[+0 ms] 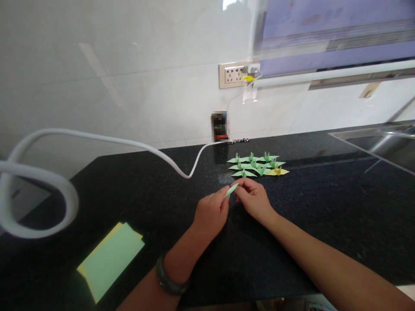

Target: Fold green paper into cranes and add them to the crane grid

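A small folded piece of green paper [231, 190], narrow and pointed, is held above the dark counter. My left hand [211, 212] is closed on its lower left end, with a bangle on the wrist. At the upper right tip, my right hand [252, 196] pinches the same paper between thumb and fingers. Just beyond my hands stand several green paper cranes [254, 164] in rows, wings spread. One yellow paper crane [278, 171] is at the near right corner of the group. My fingers partly hide the folded paper.
Green and yellow paper sheets [112, 261] lie stacked at the left on the black counter [155, 190]. A thick white cable [152, 151] loops across the left. A phone-like object [220, 126], blurred out, leans on the wall below a socket [234, 75]. A sink [389, 142] lies right.
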The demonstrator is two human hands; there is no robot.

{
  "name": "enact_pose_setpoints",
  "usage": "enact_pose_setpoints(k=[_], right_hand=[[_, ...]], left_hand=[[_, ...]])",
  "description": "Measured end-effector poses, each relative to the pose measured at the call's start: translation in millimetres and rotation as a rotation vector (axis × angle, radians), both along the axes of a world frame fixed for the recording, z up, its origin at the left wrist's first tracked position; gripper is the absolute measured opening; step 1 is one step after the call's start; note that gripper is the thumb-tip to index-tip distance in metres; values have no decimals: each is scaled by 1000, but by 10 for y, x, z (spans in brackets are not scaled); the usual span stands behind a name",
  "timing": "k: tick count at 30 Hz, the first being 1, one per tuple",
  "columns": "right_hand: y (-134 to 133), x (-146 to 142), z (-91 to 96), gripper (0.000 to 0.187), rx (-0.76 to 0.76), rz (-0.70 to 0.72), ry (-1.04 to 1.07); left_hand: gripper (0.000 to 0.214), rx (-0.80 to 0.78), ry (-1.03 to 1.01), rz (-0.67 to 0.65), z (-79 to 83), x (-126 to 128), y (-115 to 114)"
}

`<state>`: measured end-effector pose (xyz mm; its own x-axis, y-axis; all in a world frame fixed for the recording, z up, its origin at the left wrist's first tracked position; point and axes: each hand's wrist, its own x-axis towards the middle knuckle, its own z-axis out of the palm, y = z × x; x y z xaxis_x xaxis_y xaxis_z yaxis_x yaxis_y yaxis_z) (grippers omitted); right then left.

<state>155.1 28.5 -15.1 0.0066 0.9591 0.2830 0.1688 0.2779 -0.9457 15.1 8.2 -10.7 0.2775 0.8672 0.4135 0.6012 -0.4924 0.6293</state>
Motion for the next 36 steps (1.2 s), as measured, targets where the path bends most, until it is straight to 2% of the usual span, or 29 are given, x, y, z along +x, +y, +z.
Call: enact_pose_setpoints(k=[3, 6, 11, 13, 16, 23, 36], right_hand=[[-11, -8, -9, 9, 1, -31, 1], [-12, -15, -11, 13, -16, -13, 17], [20, -8, 5, 22, -86, 121, 139], [35, -1, 4, 22, -124, 198, 152], [48, 7, -9, 20, -160, 251, 164], [45, 8, -9, 17, -178, 270, 192], [81, 65, -12, 20, -107, 121, 110]], left_hand=[[35, 2, 12, 4, 9, 1, -11], [33, -73, -95, 27, 11, 6, -8], [36, -503, -500, -25, 19, 17, 44], [38, -587, -607, -63, 37, 15, 63], [38, -623, -652, -107, 53, 6, 77], [40, -635, -624, -207, -10, -21, 87], [41, -693, -627, -237, 35, -24, 82]])
